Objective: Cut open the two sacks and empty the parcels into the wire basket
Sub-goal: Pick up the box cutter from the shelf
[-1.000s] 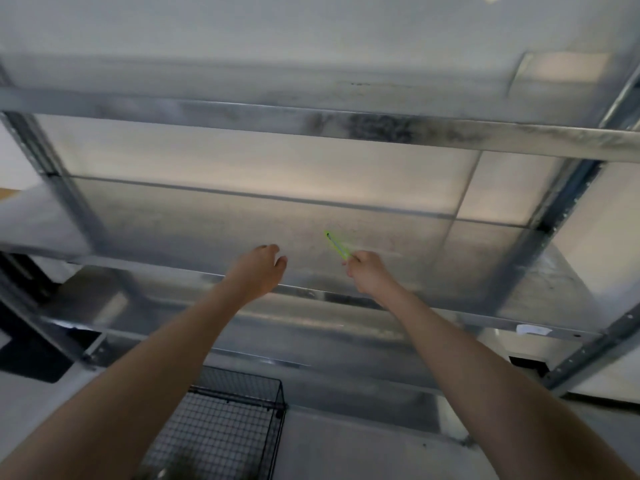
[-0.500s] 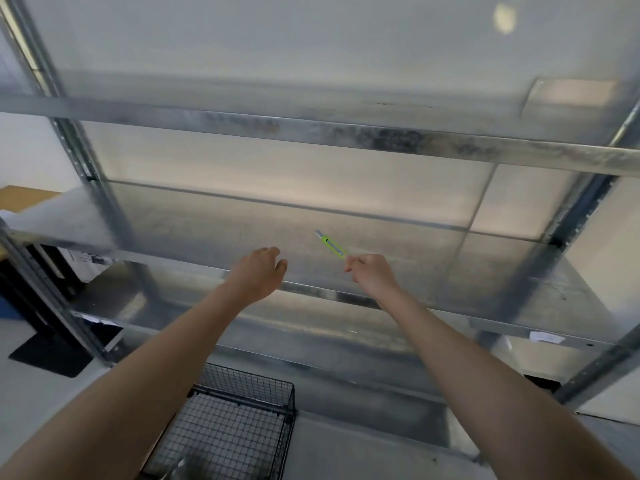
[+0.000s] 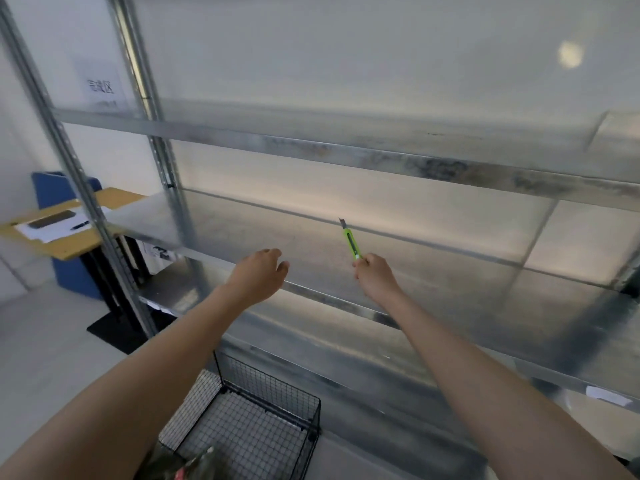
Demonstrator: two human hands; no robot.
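A wooden counter (image 3: 74,245) with papers stands at far left beside the metal shelf (image 3: 242,233). The left hand (image 3: 258,275) hovers over the shelf edge, fingers loosely apart, holding nothing. The wire basket (image 3: 249,427) sits on the floor below. The right hand (image 3: 375,277) is clamped on a green utility knife (image 3: 351,242), blade up

Both bare arms stretched forward and up. Left hand (image 3: 258,273) empty, palm down, fingers loosely curled. Right hand (image 3: 375,275) fisted around a green utility knife (image 3: 351,242), blade pointing up.
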